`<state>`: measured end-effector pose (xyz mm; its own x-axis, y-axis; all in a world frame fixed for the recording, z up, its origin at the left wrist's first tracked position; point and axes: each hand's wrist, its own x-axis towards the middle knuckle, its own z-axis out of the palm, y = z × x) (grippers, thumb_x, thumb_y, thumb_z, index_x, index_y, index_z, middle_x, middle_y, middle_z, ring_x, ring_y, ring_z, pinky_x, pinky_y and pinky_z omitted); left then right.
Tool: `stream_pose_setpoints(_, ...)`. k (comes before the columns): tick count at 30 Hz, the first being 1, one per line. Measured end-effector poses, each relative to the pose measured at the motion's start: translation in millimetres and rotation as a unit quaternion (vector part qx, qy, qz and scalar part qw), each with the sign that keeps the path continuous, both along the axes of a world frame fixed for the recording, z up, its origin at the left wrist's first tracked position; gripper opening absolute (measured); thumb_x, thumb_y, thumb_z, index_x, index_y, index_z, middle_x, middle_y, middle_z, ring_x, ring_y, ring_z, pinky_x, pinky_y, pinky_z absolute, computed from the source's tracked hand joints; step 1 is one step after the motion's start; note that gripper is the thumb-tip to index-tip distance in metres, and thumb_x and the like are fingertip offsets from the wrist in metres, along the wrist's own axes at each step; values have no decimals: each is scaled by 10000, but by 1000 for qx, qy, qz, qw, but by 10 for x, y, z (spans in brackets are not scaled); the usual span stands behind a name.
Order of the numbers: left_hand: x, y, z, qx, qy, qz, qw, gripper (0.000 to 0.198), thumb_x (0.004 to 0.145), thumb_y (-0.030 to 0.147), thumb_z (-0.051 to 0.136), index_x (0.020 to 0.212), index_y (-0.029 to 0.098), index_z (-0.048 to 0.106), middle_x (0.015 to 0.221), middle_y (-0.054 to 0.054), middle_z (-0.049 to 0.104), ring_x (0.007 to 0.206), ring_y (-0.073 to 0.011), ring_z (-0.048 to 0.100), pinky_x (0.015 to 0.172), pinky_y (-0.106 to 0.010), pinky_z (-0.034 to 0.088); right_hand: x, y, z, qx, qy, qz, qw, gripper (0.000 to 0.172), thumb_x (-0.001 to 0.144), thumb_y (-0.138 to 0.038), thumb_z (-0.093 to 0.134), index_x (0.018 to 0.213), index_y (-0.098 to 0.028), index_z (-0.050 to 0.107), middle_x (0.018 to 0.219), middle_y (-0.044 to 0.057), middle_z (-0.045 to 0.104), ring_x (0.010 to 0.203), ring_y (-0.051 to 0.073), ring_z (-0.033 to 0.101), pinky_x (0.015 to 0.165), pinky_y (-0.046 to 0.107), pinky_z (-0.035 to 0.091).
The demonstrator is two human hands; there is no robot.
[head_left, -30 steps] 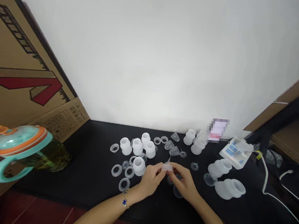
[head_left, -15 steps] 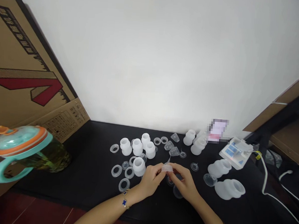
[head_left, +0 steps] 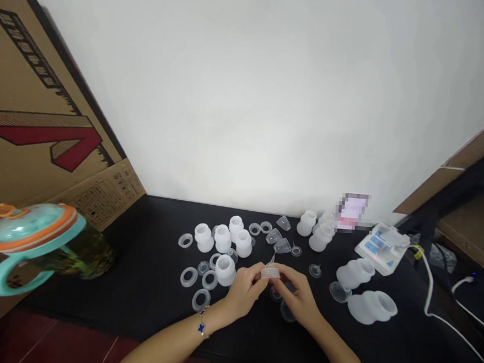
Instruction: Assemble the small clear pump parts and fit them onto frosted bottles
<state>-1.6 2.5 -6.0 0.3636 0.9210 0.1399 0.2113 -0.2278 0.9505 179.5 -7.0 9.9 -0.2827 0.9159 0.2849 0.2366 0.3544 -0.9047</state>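
Between my fingertips is a translucent bottle ring (head_left: 270,272), with a thin clear pointed teat-like tip rising from its top. My left hand (head_left: 245,292) pinches it from the left; my right hand (head_left: 298,296) closes on it from the other side. To the left of my left hand stands a white wide-necked bottle (head_left: 224,270), close to its knuckles. Several loose rings (head_left: 201,300) lie flat beyond that wrist. Clear discs (head_left: 288,311) are partly hidden under my right hand. A clear teat-like piece with a disc base (head_left: 315,270) lies to the right.
More white bottles (head_left: 204,237) stand at the back, with clear cone-shaped caps (head_left: 282,245) to their right. Two frosted bottles (head_left: 372,307) lie on the right, near a white power strip (head_left: 380,246) with cables. A large teal-lidded drink jug (head_left: 55,240) and a cardboard box (head_left: 35,106) occupy the left.
The ring looks slightly tilted between my fingers compared with before. Both hands stay in nearly the same place, and the things on the table have not moved.
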Motion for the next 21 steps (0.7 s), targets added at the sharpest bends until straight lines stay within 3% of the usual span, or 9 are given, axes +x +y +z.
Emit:
stream_pose_setpoints(10,-2,-24,15,-13,-11,3,1000,323,1008,400,455,751,206,484,509,75,421,459,-120,424,495,-242,281,-37,1,-25,26,-31,-39,998,360,977,-483,578,1092,-194,760,927,75,782,689,192,681,661,297,562)
stream_pose_setpoints(15,28,-7,-63,-46,-40,1,998,377,1006,455,433,762,191,546,491,73,414,444,-118,419,487,-240,310,-56,-6,17,19,-38,-40,998,314,984,-438,573,1080,-191,742,846,48,764,681,182,670,647,278,540)
stream_pose_setpoints(21,67,18,-156,-98,-66,3,993,508,978,579,425,650,198,499,460,75,363,419,-106,384,462,-236,310,-55,0,5,27,-52,-48,997,288,982,-412,568,1059,-186,729,829,42,753,666,172,655,639,270,528)
